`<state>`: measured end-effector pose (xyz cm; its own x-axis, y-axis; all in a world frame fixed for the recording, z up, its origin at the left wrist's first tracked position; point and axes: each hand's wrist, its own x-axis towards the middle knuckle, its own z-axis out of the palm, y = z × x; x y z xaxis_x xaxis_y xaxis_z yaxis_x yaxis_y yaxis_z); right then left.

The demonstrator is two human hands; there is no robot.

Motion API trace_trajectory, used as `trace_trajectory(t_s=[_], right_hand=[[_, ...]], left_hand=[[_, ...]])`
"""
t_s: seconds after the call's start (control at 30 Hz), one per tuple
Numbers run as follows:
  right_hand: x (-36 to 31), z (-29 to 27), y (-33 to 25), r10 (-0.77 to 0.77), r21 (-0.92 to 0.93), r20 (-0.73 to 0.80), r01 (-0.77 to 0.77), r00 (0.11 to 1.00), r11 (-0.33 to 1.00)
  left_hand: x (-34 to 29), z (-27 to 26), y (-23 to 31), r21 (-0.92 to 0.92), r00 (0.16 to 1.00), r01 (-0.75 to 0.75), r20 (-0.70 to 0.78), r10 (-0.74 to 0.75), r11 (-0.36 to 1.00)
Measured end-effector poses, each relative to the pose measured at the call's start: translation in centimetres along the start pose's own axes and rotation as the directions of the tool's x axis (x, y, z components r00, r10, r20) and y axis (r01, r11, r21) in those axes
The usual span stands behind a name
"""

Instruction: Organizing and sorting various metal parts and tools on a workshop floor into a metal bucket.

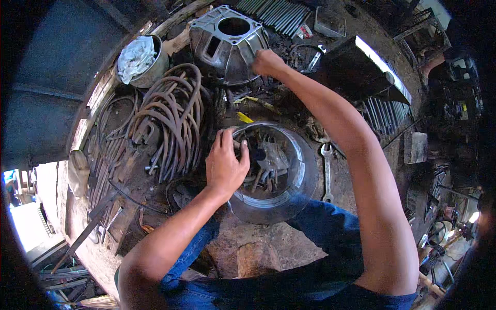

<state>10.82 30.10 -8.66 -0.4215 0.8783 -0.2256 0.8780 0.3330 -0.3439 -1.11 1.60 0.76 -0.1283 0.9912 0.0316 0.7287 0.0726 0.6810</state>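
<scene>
A round metal housing (pixel 297 183) with a pale ring-shaped rim sits in front of me, close to my knees. Several dark metal pieces (pixel 268 178) lie inside it. My left hand (pixel 226 163) is curled over the rim's left side, thumb inward and fingers on the far side. Farther off, my right hand (pixel 268 63) is closed against the right side of a grey cast bell housing (pixel 227 54), which has a large round hole in its top face. What the right fingers hold, if anything, is hidden.
Coiled thick rods (pixel 173 116) are heaped at the left, below a bucket (pixel 157 70) with a white bag. A combination wrench (pixel 327 173) lies right of the round housing. Metal rods (pixel 279 18) lie at the back, and a dark metal box (pixel 356 67) stands back right.
</scene>
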Motion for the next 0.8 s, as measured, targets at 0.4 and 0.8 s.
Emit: trace_trajectory(t_s=[0.4, 0.8], right_hand=[[7.7, -1.6, -6.9, -0.068, -0.117, -0.309, 0.033, 0.948, 0.993], [9.1, -3.9, -4.2, -0.085, -0.163, -0.317, 0.034, 0.945, 0.986]], left_hand=[[0.3, 0.5, 0.5, -0.018, 0.997, -0.017, 0.078, 0.018, 1.0], [0.2, 0.8, -0.3, -0.018, 0.995, -0.08, 0.057, 0.08, 0.997]])
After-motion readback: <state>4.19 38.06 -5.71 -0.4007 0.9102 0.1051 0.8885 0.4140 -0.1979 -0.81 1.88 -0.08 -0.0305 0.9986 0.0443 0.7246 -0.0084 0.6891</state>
